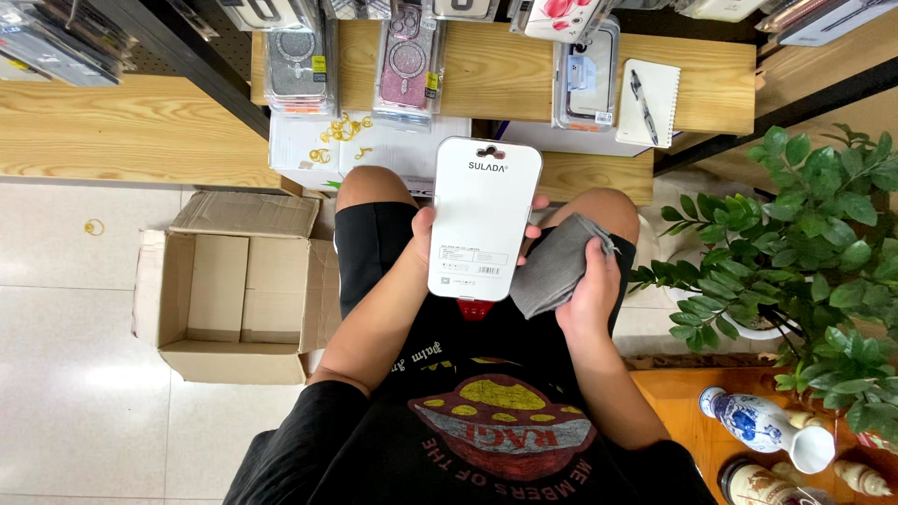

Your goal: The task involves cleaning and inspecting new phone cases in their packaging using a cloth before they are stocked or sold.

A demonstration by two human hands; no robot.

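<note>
At centre frame, over the seated person's lap, the white pack point(485, 217) stood upright with its plain back toward the camera, a hang slot at 12 o'clock and a red tab poking out at 6. It looked like a flat phone-case pack of thin rigid plastic: probably light, stiff across its face, smooth and likely a bit slippery, and liable to crack or crease if bent. The long edges seemed the safest place to take it, low down where the weight would balance.

The left hand point(423, 245) was closed on the pack from its 9 o'clock edge, thumb on the back face; fingertips showed past the 3 o'clock edge.

Just beside the pack, at its 4 o'clock, the grey cloth point(554, 266) was bunched in the right hand point(589, 285), which was clenched around it. The cloth looked soft, limp and light, easy to hold anywhere by a handful.

Around them, from big to small: a wooden shelf point(122, 131) ran across at 12 o'clock with hanging cases point(408, 58) and a notepad point(649, 101); an open cardboard box point(234, 295) sat on the floor at 9 o'clock; a leafy plant point(814, 243) filled 3 o'clock; a blue-and-white vase point(762, 425) lay at 5 o'clock; gold rings point(342, 131) were scattered on a white carton at 11 o'clock.
</note>
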